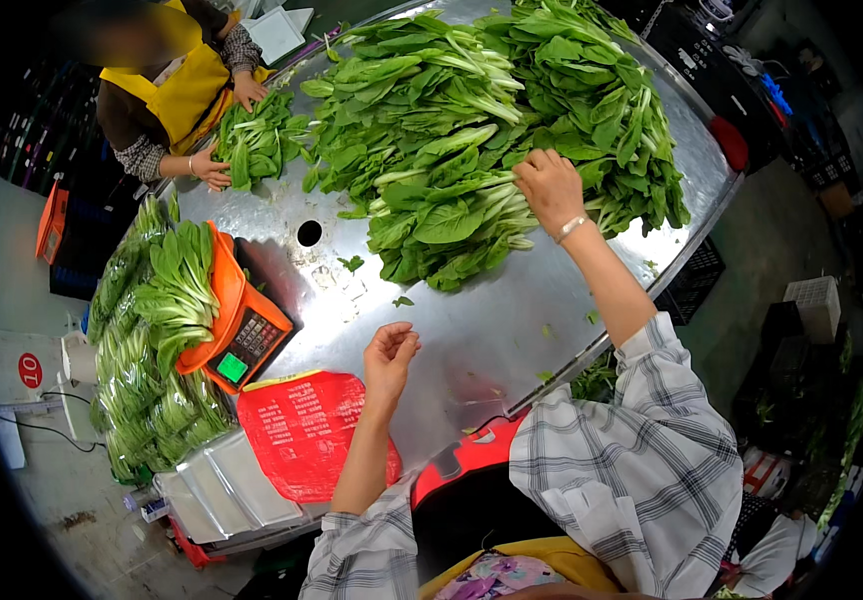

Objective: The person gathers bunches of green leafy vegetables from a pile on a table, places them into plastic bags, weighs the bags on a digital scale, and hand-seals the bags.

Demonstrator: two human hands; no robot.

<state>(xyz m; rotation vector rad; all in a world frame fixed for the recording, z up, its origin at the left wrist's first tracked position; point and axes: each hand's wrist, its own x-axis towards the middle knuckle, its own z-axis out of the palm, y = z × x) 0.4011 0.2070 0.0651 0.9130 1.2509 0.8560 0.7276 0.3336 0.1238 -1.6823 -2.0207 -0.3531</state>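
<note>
A big heap of leafy greens [431, 82] with pale stalks covers the far half of the metal table [469, 330]. My right hand [551, 187], with a bracelet at the wrist, pinches the stalk end of a leafy green [469, 184] at the heap's near side. Over the bare metal in front of the heap, my left hand [392, 356] is loosely curled with nothing visible in it. An orange digital scale [251, 337] stands to its left, bearing a bunch of leafy greens [180, 281].
Bagged greens [131, 375] are piled along the left edge. Near me lie a red plastic bag [304, 435] with printing and clear plastic bags [233, 484]. Across the table, a co-worker in a yellow apron [184, 97] has both hands on greens [255, 142]. The table has a round hole [309, 233].
</note>
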